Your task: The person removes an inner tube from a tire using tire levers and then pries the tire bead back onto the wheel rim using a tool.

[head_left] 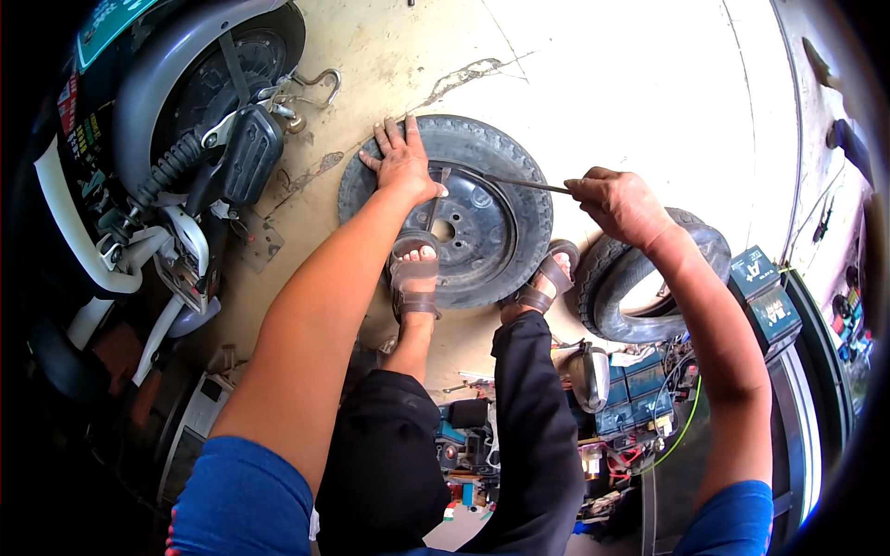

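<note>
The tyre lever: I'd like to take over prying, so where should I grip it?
Grip the tyre lever at its free outer end, from the right, where the right hand holds it. Its other end is tucked under the tyre bead.

The wheel [454,208] lies flat on the concrete floor: a small black tyre with ribbed tread around a dark steel rim with bolt holes about its hub. A thin metal lever [505,181] lies across it, its tip wedged at the rim's 12 o'clock edge, its shaft running out past 2 o'clock.
</note>
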